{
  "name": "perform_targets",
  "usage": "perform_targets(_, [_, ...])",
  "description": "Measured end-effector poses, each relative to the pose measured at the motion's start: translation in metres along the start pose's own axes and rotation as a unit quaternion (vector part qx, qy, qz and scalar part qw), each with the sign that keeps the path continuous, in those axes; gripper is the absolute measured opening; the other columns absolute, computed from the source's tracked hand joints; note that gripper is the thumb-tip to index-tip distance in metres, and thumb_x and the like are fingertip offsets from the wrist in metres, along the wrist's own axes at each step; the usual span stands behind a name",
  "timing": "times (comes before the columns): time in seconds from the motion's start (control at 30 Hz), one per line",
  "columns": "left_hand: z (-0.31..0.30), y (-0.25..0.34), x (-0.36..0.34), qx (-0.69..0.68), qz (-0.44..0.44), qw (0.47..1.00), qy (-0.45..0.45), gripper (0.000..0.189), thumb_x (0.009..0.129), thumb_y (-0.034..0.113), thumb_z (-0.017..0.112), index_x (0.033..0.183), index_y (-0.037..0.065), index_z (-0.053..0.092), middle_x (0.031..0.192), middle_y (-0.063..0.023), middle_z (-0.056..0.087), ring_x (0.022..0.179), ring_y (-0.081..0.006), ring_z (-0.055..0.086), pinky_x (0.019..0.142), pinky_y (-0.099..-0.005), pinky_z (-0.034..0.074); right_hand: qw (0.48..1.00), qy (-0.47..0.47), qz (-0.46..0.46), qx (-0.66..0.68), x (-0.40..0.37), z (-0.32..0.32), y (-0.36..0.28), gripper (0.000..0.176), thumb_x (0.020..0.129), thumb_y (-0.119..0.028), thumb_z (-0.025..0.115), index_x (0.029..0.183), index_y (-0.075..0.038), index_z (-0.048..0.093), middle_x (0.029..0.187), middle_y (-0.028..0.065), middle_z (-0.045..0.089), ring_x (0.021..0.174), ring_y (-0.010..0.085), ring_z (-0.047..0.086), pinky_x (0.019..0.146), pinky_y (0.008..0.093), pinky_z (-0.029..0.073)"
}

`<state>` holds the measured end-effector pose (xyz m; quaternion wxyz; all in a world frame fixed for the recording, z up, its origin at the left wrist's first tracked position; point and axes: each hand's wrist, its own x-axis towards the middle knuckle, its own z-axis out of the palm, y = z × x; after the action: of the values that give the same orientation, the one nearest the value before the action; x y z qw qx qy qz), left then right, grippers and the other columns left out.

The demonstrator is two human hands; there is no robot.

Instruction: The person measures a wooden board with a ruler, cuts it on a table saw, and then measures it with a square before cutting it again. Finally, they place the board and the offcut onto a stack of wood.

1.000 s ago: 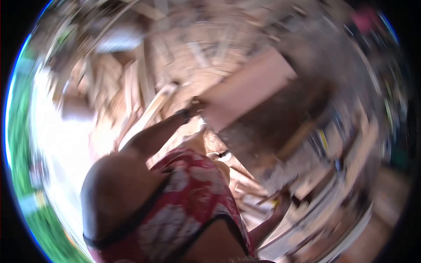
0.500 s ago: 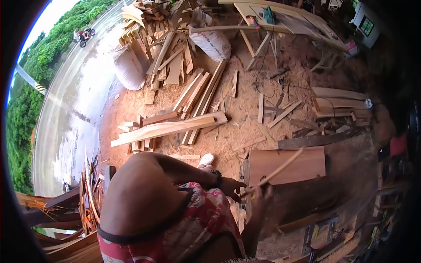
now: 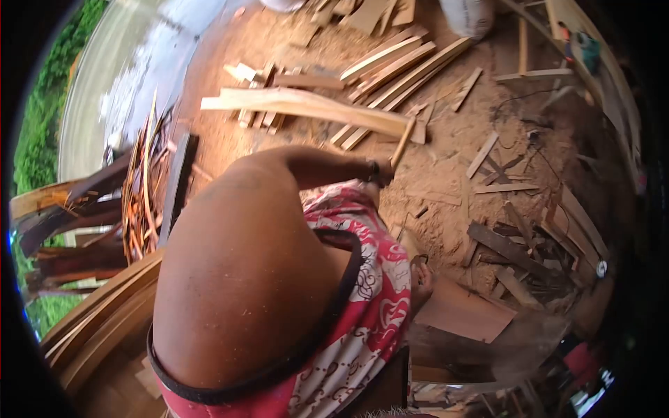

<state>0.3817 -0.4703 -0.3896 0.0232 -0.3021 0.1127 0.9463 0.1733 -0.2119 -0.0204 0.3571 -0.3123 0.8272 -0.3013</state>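
Note:
My left arm, with a dark band at the wrist, reaches forward past my red and white patterned top. My left hand (image 3: 385, 173) is closed around the lower end of a thin wooden stick (image 3: 402, 145). The stick tilts upward, and its top overlaps the end of a long pale plank (image 3: 313, 109) on the pile. Lower down, my right hand (image 3: 421, 277) sits close to my body beside a reddish-brown board (image 3: 463, 306). Its fingers are curled, with a small dark shape by them that I cannot make out.
Cut lumber (image 3: 397, 66) and offcuts lie on the sawdust-covered ground ahead. Dark scrap pieces (image 3: 512, 251) are scattered to the right. A worktable (image 3: 613, 90) carries a green power tool (image 3: 589, 50) at the far right. Curved planks (image 3: 104, 313) and bark strips (image 3: 145, 184) stand at left.
My view has swung left and down. The stick has moved away from the reddish-brown board toward the lumber pile, passing from my right hand to my left.

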Motion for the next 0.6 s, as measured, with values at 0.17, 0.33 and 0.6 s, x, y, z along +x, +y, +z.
perform_targets(0.17, [-0.003,0.1,-0.123,0.354,-0.007,0.84,0.411,0.018,0.084,0.015,0.069,0.092,-0.001,0.07,0.072,-0.0099,0.068,0.06,-0.018,0.067,0.047,-0.0334,0.053,0.993,-0.024,-0.029,-0.11,0.027,0.001,-0.032,0.037,0.086,-0.018,0.069,0.115,0.006,0.064,0.094,0.014,0.071,0.089,0.0264,0.067,0.084,0.0371,0.05])
perform_targets(0.33, [-0.044,0.141,-0.173,0.258,-0.058,0.781,0.566,0.018,0.09,0.011,0.056,0.099,0.004,0.07,0.086,-0.0108,0.071,0.067,-0.0204,0.071,0.048,-0.0339,0.056,0.976,-0.047,-0.052,-0.208,0.046,0.007,-0.067,0.038,0.085,-0.016,0.07,0.115,0.006,0.064,0.093,0.0144,0.072,0.088,0.026,0.067,0.084,0.0369,0.051])
perform_targets(0.6, [-0.166,0.13,-0.177,0.413,-0.08,0.673,0.608,0.032,0.089,0.026,0.058,0.108,0.004,0.072,0.101,-0.0192,0.072,0.095,-0.0296,0.071,0.082,-0.0391,0.057,0.956,-0.144,0.023,-0.253,0.085,0.01,-0.084,0.04,0.083,-0.015,0.072,0.116,0.005,0.064,0.091,0.017,0.071,0.085,0.0271,0.068,0.081,0.0377,0.052])
